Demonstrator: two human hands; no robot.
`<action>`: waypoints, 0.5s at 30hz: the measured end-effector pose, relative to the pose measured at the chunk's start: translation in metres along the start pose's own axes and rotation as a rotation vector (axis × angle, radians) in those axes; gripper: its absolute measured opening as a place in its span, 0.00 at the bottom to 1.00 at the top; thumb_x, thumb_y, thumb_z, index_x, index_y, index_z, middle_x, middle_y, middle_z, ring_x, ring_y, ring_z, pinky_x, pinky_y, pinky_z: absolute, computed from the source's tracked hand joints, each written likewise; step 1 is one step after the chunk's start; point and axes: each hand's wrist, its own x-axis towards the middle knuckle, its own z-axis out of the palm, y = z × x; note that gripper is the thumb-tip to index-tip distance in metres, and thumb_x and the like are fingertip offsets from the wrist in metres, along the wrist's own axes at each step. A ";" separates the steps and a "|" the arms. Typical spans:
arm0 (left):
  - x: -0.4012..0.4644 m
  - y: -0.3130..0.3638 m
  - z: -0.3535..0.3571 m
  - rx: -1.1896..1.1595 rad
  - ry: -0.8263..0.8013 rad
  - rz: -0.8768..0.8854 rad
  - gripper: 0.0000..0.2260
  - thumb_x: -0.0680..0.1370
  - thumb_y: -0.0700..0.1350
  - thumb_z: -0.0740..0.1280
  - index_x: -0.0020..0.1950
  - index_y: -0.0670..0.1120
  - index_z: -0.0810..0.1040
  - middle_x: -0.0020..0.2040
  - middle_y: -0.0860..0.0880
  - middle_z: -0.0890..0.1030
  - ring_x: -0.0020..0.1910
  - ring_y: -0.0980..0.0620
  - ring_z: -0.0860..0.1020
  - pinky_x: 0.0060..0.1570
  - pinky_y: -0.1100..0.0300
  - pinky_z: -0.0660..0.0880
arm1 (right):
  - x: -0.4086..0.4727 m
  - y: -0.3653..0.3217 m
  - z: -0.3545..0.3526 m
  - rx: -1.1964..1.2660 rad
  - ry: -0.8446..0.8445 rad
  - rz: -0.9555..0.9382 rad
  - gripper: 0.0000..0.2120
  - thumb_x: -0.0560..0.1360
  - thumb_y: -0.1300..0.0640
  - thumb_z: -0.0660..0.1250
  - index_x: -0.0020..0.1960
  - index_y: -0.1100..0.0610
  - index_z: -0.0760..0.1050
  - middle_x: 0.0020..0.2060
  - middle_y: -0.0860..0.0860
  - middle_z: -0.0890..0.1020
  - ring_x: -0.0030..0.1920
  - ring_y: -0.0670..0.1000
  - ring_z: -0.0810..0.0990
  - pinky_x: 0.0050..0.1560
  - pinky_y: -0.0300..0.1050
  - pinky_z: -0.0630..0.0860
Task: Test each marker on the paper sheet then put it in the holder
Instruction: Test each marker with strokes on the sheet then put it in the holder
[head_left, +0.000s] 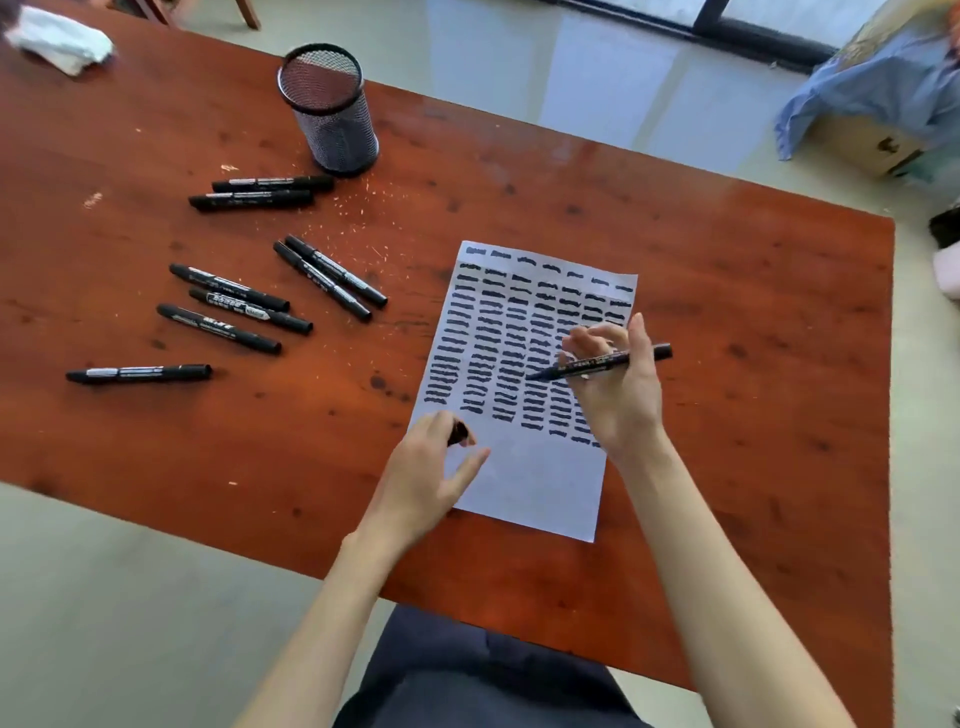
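Head view — eight capped markers (228, 327) loose on table (727, 291), one holder (330, 109), right-hand grip (618, 384) round ninth marker (597, 362), left (431, 467) pinching cap (458, 433).

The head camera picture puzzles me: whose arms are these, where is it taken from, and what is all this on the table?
No machine here: a person wears a camera on the head, looking down at their own hands. The right hand holds an uncapped black marker with its tip over the paper sheet, which is already covered in rows of dark test strokes. The left hand pinches a small dark piece, probably the marker's cap, at the sheet's edge. On the red-brown wooden table, eight more black markers lie loose to the left. Beyond them stands a black mesh holder, which looks empty.
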 end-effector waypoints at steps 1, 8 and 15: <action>0.003 -0.007 0.005 0.156 0.031 0.127 0.06 0.75 0.45 0.67 0.47 0.45 0.73 0.47 0.53 0.77 0.49 0.64 0.72 0.53 0.68 0.70 | -0.006 0.013 0.000 -0.127 0.036 -0.024 0.23 0.80 0.43 0.50 0.39 0.55 0.76 0.30 0.48 0.78 0.35 0.47 0.77 0.44 0.43 0.74; 0.011 -0.040 0.030 0.525 -0.004 0.263 0.16 0.70 0.53 0.69 0.47 0.48 0.66 0.69 0.44 0.70 0.72 0.45 0.60 0.68 0.39 0.53 | -0.041 0.062 -0.029 -0.735 -0.011 -0.551 0.18 0.76 0.39 0.57 0.57 0.48 0.77 0.41 0.44 0.83 0.42 0.46 0.80 0.45 0.37 0.75; 0.046 -0.024 0.064 0.582 0.072 0.230 0.22 0.72 0.63 0.56 0.49 0.45 0.66 0.69 0.43 0.69 0.71 0.43 0.64 0.66 0.35 0.56 | -0.032 0.079 -0.073 -1.367 0.083 -0.821 0.15 0.74 0.51 0.65 0.59 0.53 0.69 0.54 0.61 0.76 0.58 0.51 0.71 0.61 0.39 0.65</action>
